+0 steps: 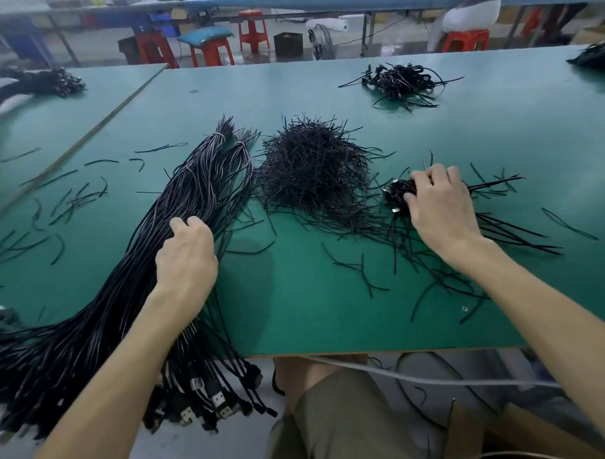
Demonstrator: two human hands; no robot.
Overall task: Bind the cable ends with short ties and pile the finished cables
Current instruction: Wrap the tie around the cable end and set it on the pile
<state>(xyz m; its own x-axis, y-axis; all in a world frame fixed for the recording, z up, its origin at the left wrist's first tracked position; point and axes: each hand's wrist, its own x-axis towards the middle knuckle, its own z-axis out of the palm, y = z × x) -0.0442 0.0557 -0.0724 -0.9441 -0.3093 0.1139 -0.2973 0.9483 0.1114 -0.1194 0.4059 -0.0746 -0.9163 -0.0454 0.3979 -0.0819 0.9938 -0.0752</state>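
Note:
A thick bundle of long black cables (177, 213) runs from the table's middle down over the front left edge, its USB plugs (211, 400) hanging below. My left hand (187, 255) lies on this bundle, fingers curled into the strands. In the centre sits a heap of short black ties (312, 167). To its right, my right hand (441, 207) rests on a small coiled black cable (397, 193), fingers curled over it, among loose ties. A pile of bound cables (404, 81) lies at the far right of the green table (297, 305).
Loose ties (67, 203) are scattered left and right across the table. More cable heaps sit at the far left (45, 82) and far right corner (593, 56). Red stools (212, 50) and a seated person (468, 14) are behind the table. A cardboard box (507, 431) stands by my knee.

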